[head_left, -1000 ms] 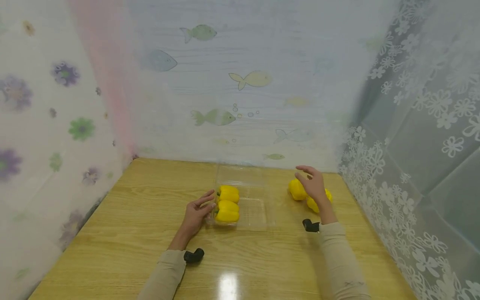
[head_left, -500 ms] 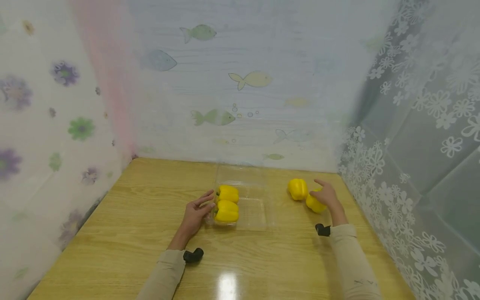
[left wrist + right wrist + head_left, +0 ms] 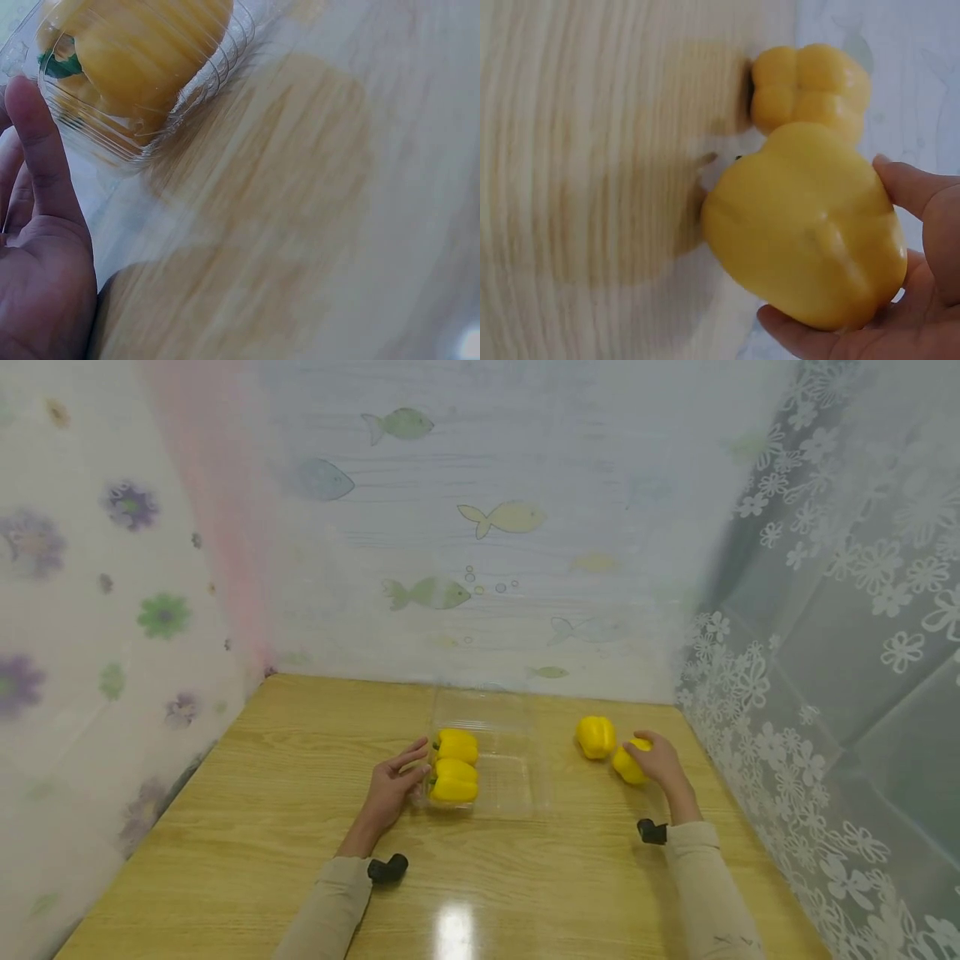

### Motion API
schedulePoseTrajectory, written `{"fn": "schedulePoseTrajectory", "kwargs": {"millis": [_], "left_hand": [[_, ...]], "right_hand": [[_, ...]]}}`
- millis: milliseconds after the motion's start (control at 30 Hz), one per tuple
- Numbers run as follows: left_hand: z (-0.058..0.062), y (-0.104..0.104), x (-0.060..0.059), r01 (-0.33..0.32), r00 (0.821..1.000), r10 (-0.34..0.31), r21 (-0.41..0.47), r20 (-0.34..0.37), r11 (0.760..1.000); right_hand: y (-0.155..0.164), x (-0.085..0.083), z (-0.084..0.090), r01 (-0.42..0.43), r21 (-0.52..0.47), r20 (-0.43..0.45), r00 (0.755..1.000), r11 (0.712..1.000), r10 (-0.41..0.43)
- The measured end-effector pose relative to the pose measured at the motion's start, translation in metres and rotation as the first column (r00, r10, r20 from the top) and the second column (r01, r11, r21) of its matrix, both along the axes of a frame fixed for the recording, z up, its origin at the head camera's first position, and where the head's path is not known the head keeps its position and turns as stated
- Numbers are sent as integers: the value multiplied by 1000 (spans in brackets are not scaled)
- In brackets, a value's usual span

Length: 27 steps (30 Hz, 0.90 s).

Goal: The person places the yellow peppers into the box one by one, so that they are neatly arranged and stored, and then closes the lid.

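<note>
Two yellow bell peppers (image 3: 455, 781) lie side by side in the left part of a clear plastic clamshell box (image 3: 517, 785), whose lid stands raised behind. My left hand (image 3: 390, 789) rests at the box's left side, fingers extended toward its wall; in the left wrist view the thumb (image 3: 37, 135) is at the plastic near a green stem. Over on the right, my right hand (image 3: 663, 764) holds another yellow bell pepper (image 3: 802, 232), with thumb and fingers on opposite sides of it. One more yellow bell pepper (image 3: 596, 737) sits just beyond, to its left.
All of this is on a wood-grain table (image 3: 300, 827). A fish-patterned sheet (image 3: 480, 568) hangs behind the table's far edge, with patterned sheets at both sides. Each wrist carries a small black camera mount (image 3: 387, 869).
My right hand has moved to the right and down from above the two loose bell peppers and now grips the nearer one. My left hand has stayed at the box.
</note>
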<state>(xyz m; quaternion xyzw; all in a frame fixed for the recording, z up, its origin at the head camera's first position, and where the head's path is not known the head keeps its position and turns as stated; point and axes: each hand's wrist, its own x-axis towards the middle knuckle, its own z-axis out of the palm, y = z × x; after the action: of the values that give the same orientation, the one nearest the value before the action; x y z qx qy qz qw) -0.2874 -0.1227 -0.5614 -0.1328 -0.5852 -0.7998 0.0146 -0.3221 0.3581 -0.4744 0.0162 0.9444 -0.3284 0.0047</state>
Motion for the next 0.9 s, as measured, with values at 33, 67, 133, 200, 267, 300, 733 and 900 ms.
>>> {"fn": "schedulePoseTrajectory", "kwargs": {"millis": [33,67,133,200,267,300,733,900], "left_hand": [[0,0,0,1,1000,-1,2,-1,1000],[0,0,-1,0,1000,0,2,-1,1000],[0,0,-1,1,1000,-1,1,-4,1000],[1,1,-1,6,1000,-6,-2,-6,1000],[1,1,-1,10,1000,-10,-5,-9,1000],[1,1,-1,15,1000,-15,-3,-12,1000],[3,2,-1,6,1000,-6,9,-10,1000],[1,2,1,-6,1000,6,-3,-6,1000]], "right_hand": [[1,1,-1,8,-1,-2,1000,1000,-8],[2,2,-1,15,3,-4,1000,1000,-15],[4,5,-2,27,6,-7,1000,1000,-27],[6,8,-2,35,9,-5,999,999,-35],[8,11,-2,33,15,5,999,999,-33],[9,12,-1,29,18,15,999,999,-29],[16,28,9,-55,3,120,991,998,54],[17,32,6,-26,-55,105,994,998,32]]}}
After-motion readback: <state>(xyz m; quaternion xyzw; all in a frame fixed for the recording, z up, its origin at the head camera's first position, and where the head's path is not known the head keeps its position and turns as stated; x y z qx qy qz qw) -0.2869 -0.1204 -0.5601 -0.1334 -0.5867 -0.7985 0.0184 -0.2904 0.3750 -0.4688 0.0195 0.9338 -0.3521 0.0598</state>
